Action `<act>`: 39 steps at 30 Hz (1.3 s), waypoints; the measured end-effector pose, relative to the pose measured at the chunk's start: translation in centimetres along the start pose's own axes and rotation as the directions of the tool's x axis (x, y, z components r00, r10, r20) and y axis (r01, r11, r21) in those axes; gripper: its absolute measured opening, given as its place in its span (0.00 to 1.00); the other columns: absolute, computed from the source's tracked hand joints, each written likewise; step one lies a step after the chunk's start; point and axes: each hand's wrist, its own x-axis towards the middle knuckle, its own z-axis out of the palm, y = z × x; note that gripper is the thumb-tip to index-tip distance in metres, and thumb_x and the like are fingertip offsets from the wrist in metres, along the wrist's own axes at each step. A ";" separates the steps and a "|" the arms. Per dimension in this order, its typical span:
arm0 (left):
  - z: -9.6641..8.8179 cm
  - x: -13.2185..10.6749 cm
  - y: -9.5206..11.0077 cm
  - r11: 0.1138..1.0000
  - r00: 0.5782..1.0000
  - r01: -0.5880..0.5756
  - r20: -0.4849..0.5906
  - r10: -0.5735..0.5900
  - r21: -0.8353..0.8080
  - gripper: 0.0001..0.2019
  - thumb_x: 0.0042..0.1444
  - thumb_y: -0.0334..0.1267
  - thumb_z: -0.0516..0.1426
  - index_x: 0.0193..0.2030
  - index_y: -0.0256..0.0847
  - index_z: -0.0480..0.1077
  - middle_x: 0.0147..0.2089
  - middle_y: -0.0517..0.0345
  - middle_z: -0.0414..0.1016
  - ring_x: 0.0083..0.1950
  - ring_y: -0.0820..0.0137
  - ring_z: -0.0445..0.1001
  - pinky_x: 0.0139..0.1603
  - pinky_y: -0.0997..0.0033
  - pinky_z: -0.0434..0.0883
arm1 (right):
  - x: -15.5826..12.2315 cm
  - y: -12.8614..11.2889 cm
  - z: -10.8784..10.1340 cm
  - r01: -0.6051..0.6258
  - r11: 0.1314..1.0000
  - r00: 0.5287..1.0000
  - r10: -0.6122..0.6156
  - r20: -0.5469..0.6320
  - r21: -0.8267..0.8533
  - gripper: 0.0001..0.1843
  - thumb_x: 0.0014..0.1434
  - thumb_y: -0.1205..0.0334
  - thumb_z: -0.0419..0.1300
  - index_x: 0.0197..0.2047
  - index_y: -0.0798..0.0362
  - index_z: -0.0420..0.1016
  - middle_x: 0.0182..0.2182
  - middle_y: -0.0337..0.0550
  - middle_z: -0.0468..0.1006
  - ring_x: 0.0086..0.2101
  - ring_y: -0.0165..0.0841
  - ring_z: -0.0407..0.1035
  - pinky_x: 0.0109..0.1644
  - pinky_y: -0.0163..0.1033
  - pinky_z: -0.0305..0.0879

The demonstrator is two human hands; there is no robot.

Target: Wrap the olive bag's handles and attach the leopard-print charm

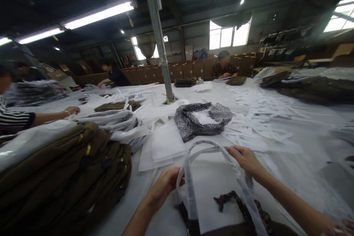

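Observation:
At the bottom lies a dark olive bag (226, 230), mostly cut off by the frame edge. Its two raised handles (190, 177) are wrapped in thin white material. My left hand (165, 183) has its fingers closed around the wrapping on the left side of a handle. Higher up on the right, my right hand (246, 161) pinches the wrapped handle near the top of its curve. Between the handles a dark patterned strip of cloth (233, 197) lies over a white sheet. Beyond my hands is a crumpled black-and-white patterned cloth (186, 123).
Olive bags (66, 177) are piled at the left. White sheets (167, 142) and many white strips (257, 125) cover parts of the table. A metal post (162, 48) rises from it. Several people sit around, including one in a striped sleeve (16, 116). More bags (312, 84) lie far right.

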 end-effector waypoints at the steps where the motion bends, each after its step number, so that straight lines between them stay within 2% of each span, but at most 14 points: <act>1: -0.1 0.3 0.9 0.998 1.000 0.002 0.010 -0.001 -0.068 0.21 0.56 0.52 0.48 0.41 0.35 0.68 0.35 0.53 0.73 0.37 0.70 0.71 0.42 0.71 0.66 | -0.2 -0.5 -0.1 0.021 1.000 1.000 -0.021 0.008 0.012 0.24 0.51 0.41 0.56 0.34 0.54 0.77 0.22 0.38 0.74 0.26 0.33 0.67 0.28 0.34 0.61; 4: -0.2 1.5 4.0 0.997 0.999 0.006 0.043 -0.002 -0.083 0.30 0.55 0.60 0.44 0.54 0.38 0.59 0.41 0.49 0.74 0.39 0.66 0.73 0.46 0.62 0.66 | -0.7 -1.8 -0.5 0.094 0.995 0.994 -0.096 0.052 0.041 0.22 0.52 0.42 0.56 0.33 0.54 0.76 0.23 0.38 0.73 0.26 0.31 0.65 0.29 0.33 0.60; 7: 0.9 2.4 7.2 0.989 0.992 -0.103 0.087 0.094 0.105 0.33 0.53 0.60 0.48 0.59 0.41 0.53 0.50 0.46 0.70 0.47 0.64 0.71 0.52 0.60 0.63 | -1.3 -2.8 -0.8 0.160 0.985 0.979 -0.168 0.117 0.070 0.20 0.53 0.44 0.56 0.32 0.54 0.74 0.24 0.38 0.71 0.28 0.31 0.63 0.31 0.32 0.60; 10: 3.2 2.5 10.2 0.910 0.971 -0.220 0.169 0.170 0.351 0.33 0.51 0.53 0.56 0.60 0.42 0.53 0.52 0.49 0.68 0.51 0.65 0.67 0.54 0.64 0.61 | -2.1 -3.7 -1.2 0.211 0.971 0.962 -0.226 0.153 0.109 0.19 0.55 0.45 0.55 0.34 0.54 0.73 0.25 0.37 0.70 0.28 0.31 0.62 0.32 0.33 0.59; 12: 4.9 2.1 11.9 0.795 0.947 -0.314 0.228 0.226 0.518 0.29 0.51 0.50 0.57 0.57 0.42 0.59 0.47 0.53 0.70 0.45 0.67 0.69 0.49 0.67 0.64 | -2.7 -4.2 -1.5 0.233 0.963 0.953 -0.253 0.167 0.133 0.19 0.56 0.46 0.54 0.33 0.54 0.73 0.25 0.37 0.68 0.28 0.30 0.61 0.31 0.33 0.58; 14: 6.4 1.5 13.3 0.646 0.913 -0.408 0.285 0.292 0.645 0.20 0.53 0.50 0.54 0.47 0.39 0.67 0.36 0.58 0.70 0.37 0.70 0.68 0.40 0.71 0.65 | -3.2 -4.6 -1.9 0.244 0.958 0.945 -0.271 0.186 0.153 0.20 0.56 0.45 0.53 0.32 0.55 0.71 0.24 0.37 0.65 0.26 0.29 0.59 0.29 0.33 0.57; 16: 7.5 1.0 14.2 0.563 0.889 -0.457 0.337 0.310 0.688 0.17 0.55 0.50 0.51 0.37 0.38 0.69 0.30 0.61 0.67 0.32 0.73 0.66 0.33 0.74 0.64 | -3.8 -4.9 -2.2 0.244 0.954 0.938 -0.278 0.209 0.174 0.21 0.56 0.44 0.51 0.31 0.55 0.69 0.22 0.35 0.62 0.24 0.28 0.56 0.26 0.32 0.55; 20: 9.3 0.2 14.8 0.651 0.907 -0.410 0.359 0.219 0.639 0.16 0.52 0.50 0.54 0.38 0.38 0.68 0.26 0.63 0.65 0.24 0.76 0.64 0.24 0.77 0.62 | -4.8 -5.7 -2.7 0.224 0.949 0.937 -0.273 0.217 0.224 0.23 0.57 0.41 0.49 0.30 0.54 0.67 0.19 0.32 0.55 0.20 0.26 0.51 0.22 0.32 0.50; 23: 10.3 -0.4 14.8 0.669 0.909 -0.404 0.354 0.219 0.624 0.16 0.51 0.48 0.54 0.38 0.37 0.70 0.23 0.65 0.62 0.22 0.78 0.59 0.21 0.79 0.58 | -5.8 -6.9 -3.2 0.241 0.943 0.931 -0.291 0.219 0.228 0.21 0.55 0.43 0.52 0.39 0.54 0.68 0.22 0.35 0.62 0.22 0.28 0.56 0.24 0.32 0.53; 26: 10.2 -0.7 14.6 0.640 0.921 -0.385 0.315 0.227 0.665 0.12 0.49 0.44 0.56 0.32 0.36 0.72 0.22 0.66 0.61 0.22 0.79 0.56 0.21 0.79 0.55 | -6.8 -7.6 -3.8 0.230 0.949 0.929 -0.280 0.243 0.216 0.21 0.53 0.48 0.57 0.45 0.53 0.68 0.24 0.35 0.66 0.23 0.27 0.58 0.24 0.31 0.55; 29: 9.1 -0.7 14.2 0.604 0.933 -0.359 0.264 0.243 0.712 0.10 0.49 0.40 0.54 0.27 0.35 0.70 0.19 0.66 0.60 0.21 0.78 0.57 0.22 0.78 0.55 | -7.1 -6.8 -4.0 0.219 0.958 0.910 -0.269 0.315 0.186 0.15 0.51 0.52 0.59 0.37 0.55 0.72 0.23 0.35 0.67 0.23 0.26 0.58 0.25 0.30 0.55; 32: 8.2 -0.6 14.2 0.585 0.934 -0.354 0.244 0.261 0.729 0.11 0.52 0.41 0.51 0.29 0.36 0.69 0.20 0.64 0.63 0.22 0.77 0.59 0.23 0.78 0.57 | -6.8 -4.9 -3.6 0.267 0.952 0.891 -0.303 0.337 0.151 0.12 0.52 0.56 0.57 0.31 0.57 0.72 0.22 0.35 0.66 0.23 0.26 0.58 0.26 0.30 0.54; 35: 8.9 -1.1 14.9 0.481 0.920 -0.375 0.251 0.302 0.792 0.11 0.53 0.41 0.50 0.31 0.37 0.69 0.24 0.61 0.67 0.26 0.73 0.64 0.27 0.76 0.61 | -6.4 -3.5 -2.7 0.307 0.946 0.891 -0.324 0.318 0.103 0.09 0.53 0.61 0.55 0.27 0.57 0.70 0.19 0.33 0.64 0.22 0.26 0.57 0.24 0.30 0.53; 39: 11.8 -2.0 15.8 0.245 0.830 -0.536 0.450 0.331 0.808 0.11 0.55 0.38 0.48 0.38 0.41 0.70 0.36 0.57 0.73 0.38 0.68 0.68 0.40 0.73 0.63 | -6.6 -4.2 -1.5 0.338 0.939 0.906 -0.342 0.250 0.062 0.05 0.51 0.63 0.57 0.26 0.54 0.71 0.21 0.35 0.67 0.25 0.28 0.60 0.29 0.33 0.57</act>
